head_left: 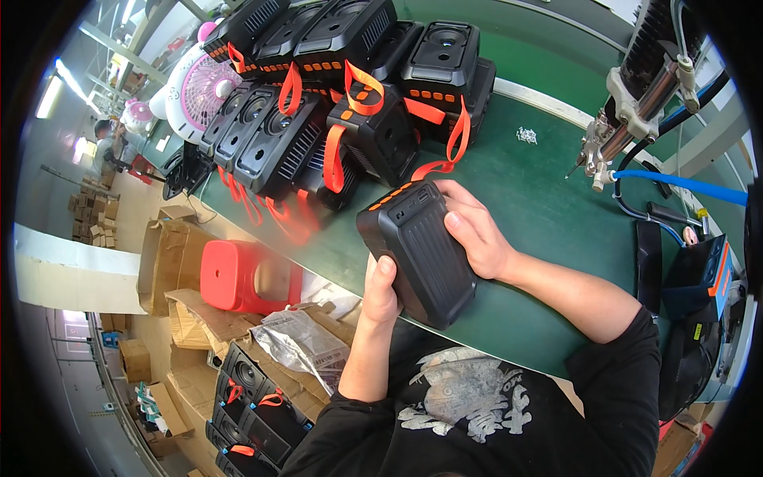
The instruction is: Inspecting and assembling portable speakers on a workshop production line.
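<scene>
Between my two hands is a black portable speaker (425, 254), tilted, its ribbed side facing up and a row of orange buttons along its top end. My left hand (383, 290) grips its lower left edge, thumb on the casing. My right hand (477, 234) holds the upper right edge, with the thumb lying over the ribbed side. An orange strap (435, 168) shows just beyond its top end. Past it, a stack of similar black speakers (278, 143) with orange straps covers the far left of the green bench (548, 211).
A screwdriving machine (608, 139) with a blue hose stands at the right. Small screws (526, 135) lie on the bench. A pink and white fan (195, 91) is at the far left. Below the bench are a red stool (238, 274) and a carton of speakers (258, 397).
</scene>
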A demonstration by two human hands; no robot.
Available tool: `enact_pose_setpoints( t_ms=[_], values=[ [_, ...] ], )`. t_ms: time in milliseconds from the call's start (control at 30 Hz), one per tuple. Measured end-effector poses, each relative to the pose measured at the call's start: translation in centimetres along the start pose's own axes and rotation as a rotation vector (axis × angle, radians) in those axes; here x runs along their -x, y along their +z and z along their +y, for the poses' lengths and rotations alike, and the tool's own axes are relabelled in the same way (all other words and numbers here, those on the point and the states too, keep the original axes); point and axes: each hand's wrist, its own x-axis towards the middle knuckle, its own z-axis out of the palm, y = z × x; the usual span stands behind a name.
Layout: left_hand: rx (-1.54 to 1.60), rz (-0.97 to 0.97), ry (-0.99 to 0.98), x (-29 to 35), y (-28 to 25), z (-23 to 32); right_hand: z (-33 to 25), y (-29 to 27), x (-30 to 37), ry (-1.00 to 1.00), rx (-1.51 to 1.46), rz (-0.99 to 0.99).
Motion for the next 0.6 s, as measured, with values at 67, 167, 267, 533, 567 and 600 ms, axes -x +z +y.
enact_pose_setpoints(
  t_ms=[67,167,267,533,567,600],
  values=[
    [-0.004,0.017,0.024,0.0,-0.1,-0.2,0.1,0.1,0.0,-0.003,0.027,0.026],
    [-0.071,-0.035,0.105,-0.3,0.3,0.1,0.3,0.1,0.0,0.014,0.021,0.045],
    [0.035,-0.054,0.228,-0.7,1.3,0.2,0.4,0.1,0.1,0.006,-0.012,0.062],
    [-0.013,-0.017,0.163,-0.9,1.9,0.9,0.5,0.3,0.1,0.176,-0.193,0.135],
    [-0.009,-0.026,0.181,-0.9,1.9,0.8,0.5,0.4,0.1,0.175,-0.199,0.142],
    [-0.005,-0.035,0.199,-1.0,1.8,0.7,0.5,0.5,0.1,0.173,-0.202,0.147]
  ],
)
